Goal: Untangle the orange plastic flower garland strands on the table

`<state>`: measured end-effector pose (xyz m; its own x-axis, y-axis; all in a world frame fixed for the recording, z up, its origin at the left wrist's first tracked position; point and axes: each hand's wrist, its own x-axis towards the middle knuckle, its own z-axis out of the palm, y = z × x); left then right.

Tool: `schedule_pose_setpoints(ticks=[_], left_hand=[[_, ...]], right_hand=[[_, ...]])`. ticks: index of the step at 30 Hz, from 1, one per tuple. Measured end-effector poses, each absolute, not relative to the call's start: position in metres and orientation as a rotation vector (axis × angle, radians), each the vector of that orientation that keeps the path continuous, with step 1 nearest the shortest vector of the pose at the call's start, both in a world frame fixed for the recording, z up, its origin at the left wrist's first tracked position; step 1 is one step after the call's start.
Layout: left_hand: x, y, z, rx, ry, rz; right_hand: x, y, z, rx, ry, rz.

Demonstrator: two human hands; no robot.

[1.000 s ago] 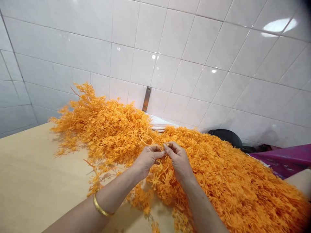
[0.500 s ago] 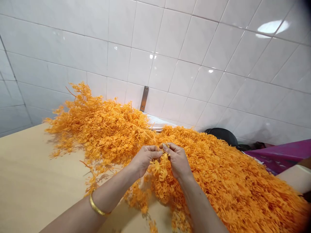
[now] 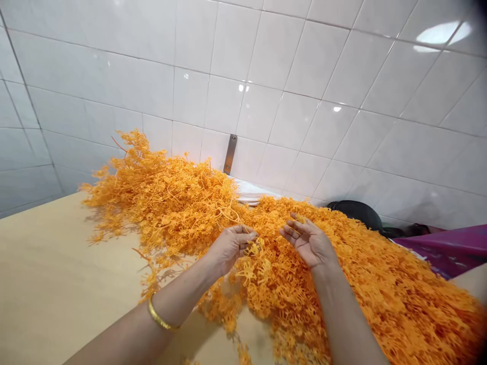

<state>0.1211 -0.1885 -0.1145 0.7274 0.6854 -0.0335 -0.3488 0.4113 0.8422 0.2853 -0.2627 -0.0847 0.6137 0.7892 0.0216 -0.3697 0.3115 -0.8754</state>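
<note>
My left hand (image 3: pixel 231 249) is closed in a pinch on a thin orange plastic flower sprig (image 3: pixel 249 271). The sprig's star-shaped blossoms hang below my fingertips, and a stem shows above them. To the right, my right hand (image 3: pixel 310 243) is open, its fingers apart and the palm partly turned up, over the larger heap of orange plastic flowers (image 3: pixel 365 284). A small yellowish bit shows at its upper fingertips; I cannot tell what it is. A second heap of orange sprigs with long stems (image 3: pixel 171 192) lies beyond my left hand.
The heaps lie on a pale wooden table (image 3: pixel 57 263) against a white tiled wall (image 3: pixel 133 76). A metal bracket (image 3: pixel 230 154) and white cloth or plastic (image 3: pixel 249 191) are behind them. Dark round objects (image 3: pixel 357 213) and purple material (image 3: pixel 445 248) sit at the back right.
My hands were together, fingertips meeting at the sprig. Now my right hand has come away to the right and opened, while my left hand stays pinched on the sprig.
</note>
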Motion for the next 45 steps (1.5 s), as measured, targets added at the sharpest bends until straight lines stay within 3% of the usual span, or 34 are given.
schedule_pose_setpoints(ticks=[6, 17, 27, 38, 45], left_hand=[[0.120, -0.191, -0.113, 0.923, 0.442, 0.739], [0.121, -0.189, -0.113, 0.977, 0.445, 0.885], [0.122, -0.192, -0.118, 1.046, 0.519, 0.748], [0.121, -0.193, -0.118, 1.105, 0.474, 0.777], [0.120, -0.195, -0.115, 1.136, 0.472, 0.734]], right_hand=[[0.270, -0.258, -0.087, -1.049, -0.529, 0.917], [0.245, -0.257, -0.098, -1.563, -1.297, 0.831], [0.246, -0.255, -0.097, -1.387, -1.152, 0.673], [0.239, -0.255, -0.101, -1.421, -1.200, 0.941], [0.242, -0.251, -0.099, -1.265, -0.915, 0.778]])
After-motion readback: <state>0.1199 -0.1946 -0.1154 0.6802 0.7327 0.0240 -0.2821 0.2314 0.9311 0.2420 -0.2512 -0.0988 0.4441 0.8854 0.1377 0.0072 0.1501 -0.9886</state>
